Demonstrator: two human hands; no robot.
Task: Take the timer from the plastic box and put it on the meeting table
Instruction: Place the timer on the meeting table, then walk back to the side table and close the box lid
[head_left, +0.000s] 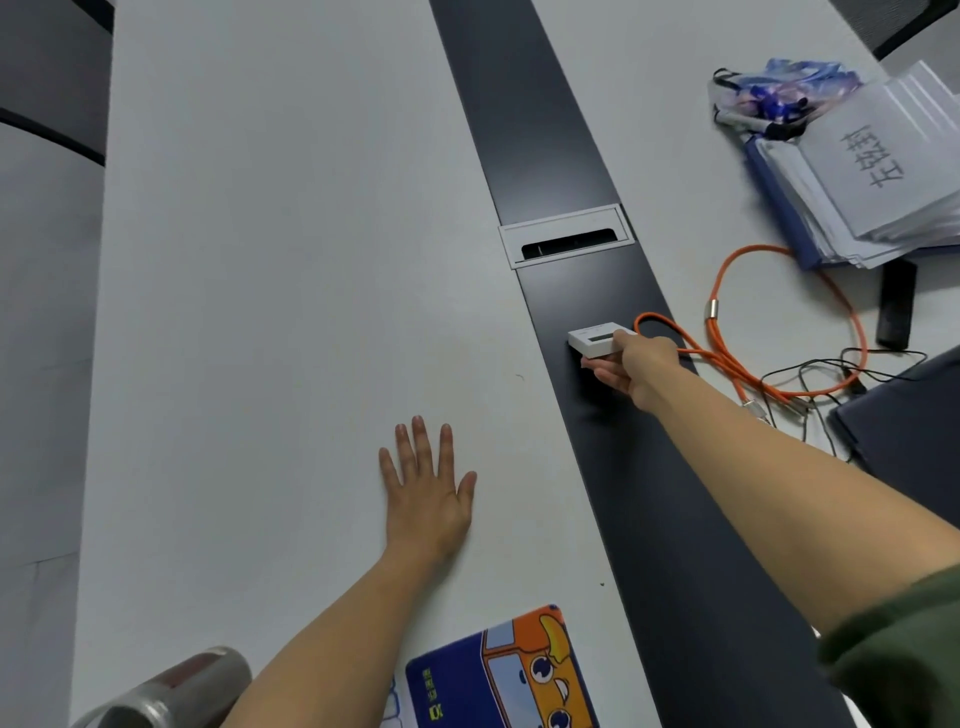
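The timer (595, 339) is a small white slab with a narrow dark display. My right hand (636, 365) grips it by its right end, thumb on top and fingers below, over the dark centre strip (550, 135) of the white meeting table (270, 260). Whether the timer touches the strip cannot be told. My left hand (426, 488) lies flat, palm down with fingers spread, on the white tabletop nearer to me. The plastic box is not in view.
A cable hatch (566, 236) sits in the strip beyond the timer. An orange lanyard (779, 322), thin black wires, a dark remote (894, 304), a paper stack (872, 171) and a bag (769, 98) lie right. A cartoon pad (498, 670) and metal can (176, 691) are near.
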